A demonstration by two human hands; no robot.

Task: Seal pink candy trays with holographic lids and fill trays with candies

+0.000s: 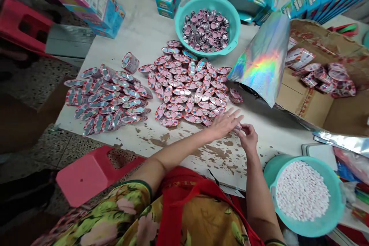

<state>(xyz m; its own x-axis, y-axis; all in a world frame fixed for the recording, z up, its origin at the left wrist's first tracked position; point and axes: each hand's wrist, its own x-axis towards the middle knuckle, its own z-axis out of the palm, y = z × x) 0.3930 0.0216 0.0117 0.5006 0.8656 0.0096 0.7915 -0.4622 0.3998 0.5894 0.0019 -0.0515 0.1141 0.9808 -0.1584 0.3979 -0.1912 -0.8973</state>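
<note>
My left hand reaches across the worn white table with its fingers spread flat, next to the near edge of a pile of oval foil-topped packs. My right hand is closed in a pinch on one small pack, just right of the left hand. A second pile of the same packs lies to the left.
A teal basin of round pink and silver caps stands at the back. Another teal basin of small white pellets sits at my right. A cardboard box with packs and a holographic sheet are at right. A pink stool stands at lower left.
</note>
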